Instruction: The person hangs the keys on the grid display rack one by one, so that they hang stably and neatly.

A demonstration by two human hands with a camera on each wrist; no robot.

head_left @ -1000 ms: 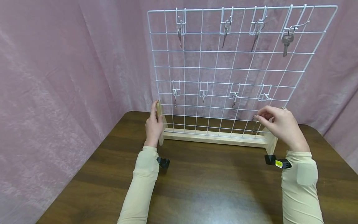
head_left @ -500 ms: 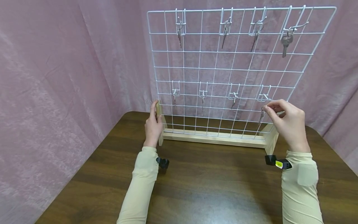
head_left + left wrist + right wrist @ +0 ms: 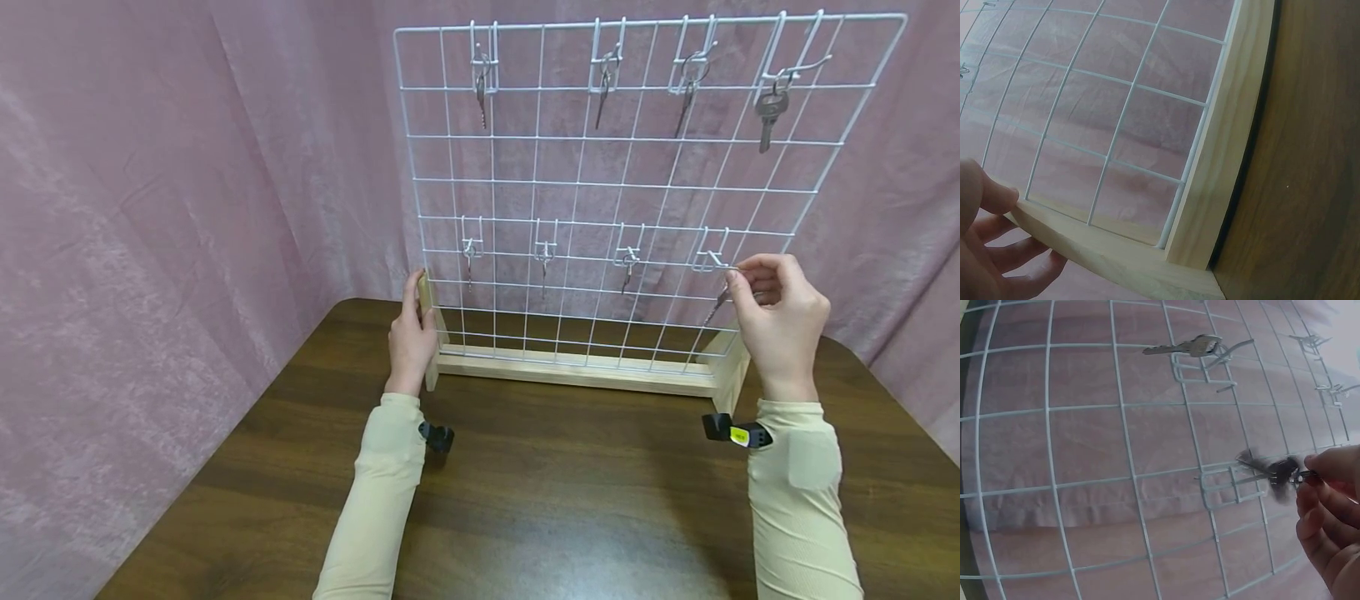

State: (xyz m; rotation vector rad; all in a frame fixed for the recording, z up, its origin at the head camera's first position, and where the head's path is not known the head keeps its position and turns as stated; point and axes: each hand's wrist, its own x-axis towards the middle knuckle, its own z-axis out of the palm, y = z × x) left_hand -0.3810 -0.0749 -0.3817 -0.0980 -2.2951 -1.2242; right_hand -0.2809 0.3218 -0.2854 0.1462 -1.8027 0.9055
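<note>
My right hand (image 3: 783, 325) pinches the ring of a small metal key (image 3: 717, 307) between thumb and forefinger. The ring is right by the tip of the lower-right white hook (image 3: 709, 260), the only hook in view without a key hanging from it. In the right wrist view the dangling key (image 3: 1282, 474) is blurred and overlaps that hook. My left hand (image 3: 411, 354) grips the wooden side piece (image 3: 1116, 265) of the stand, thumb on one face and fingers on the other. The white wire grid (image 3: 534, 180) stands upright in this wooden stand.
Single keys hang from the other hooks, such as a key (image 3: 768, 117) at the upper right and a key (image 3: 482, 100) at the upper left. The stand's wooden base bar (image 3: 570, 373) rests on a dark brown table (image 3: 570, 483). Pink curtains (image 3: 187, 208) surround the back.
My right hand has moved up and to the right with the key, bringing the ring to the tip of the lower-right hook. The left hand keeps its place on the stand.
</note>
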